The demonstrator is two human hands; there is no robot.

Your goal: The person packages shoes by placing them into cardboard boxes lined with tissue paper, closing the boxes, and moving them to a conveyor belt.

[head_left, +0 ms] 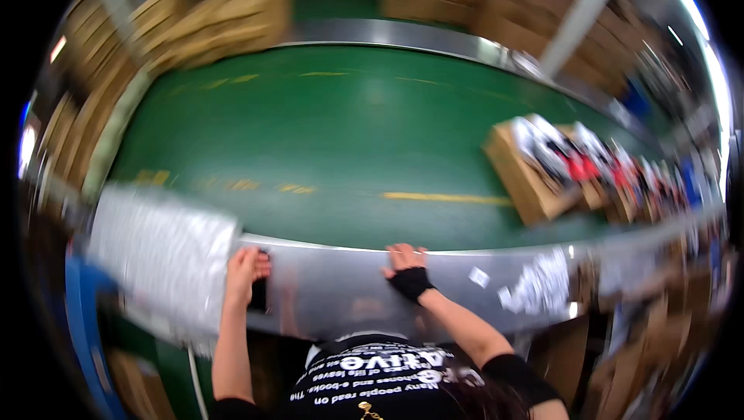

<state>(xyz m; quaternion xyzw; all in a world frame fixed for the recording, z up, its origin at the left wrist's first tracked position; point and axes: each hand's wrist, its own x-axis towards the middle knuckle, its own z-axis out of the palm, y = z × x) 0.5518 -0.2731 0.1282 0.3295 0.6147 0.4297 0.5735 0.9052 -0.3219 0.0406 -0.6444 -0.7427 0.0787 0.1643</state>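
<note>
My left hand (245,271) is over the metal bench, next to the right edge of a stack of whitish, plastic-looking sheets (163,246). Its fingers are curled, and a dark flat patch (259,294) shows beside and below them. Blur hides whether the hand grips it. My right hand (404,259), in a black fingerless glove, lies on the far edge of the metal bench (333,288) with its fingers stretched out. Right of it lie a small white slip (479,277) and a loose heap of white papers (540,284).
Beyond the bench is a green floor (333,125) with yellow marks. Open cardboard boxes (521,176) with white, red and black contents line up at the right. Stacked cartons (232,17) and a pale post (581,13) stand farther back. A blue frame (84,319) is at left.
</note>
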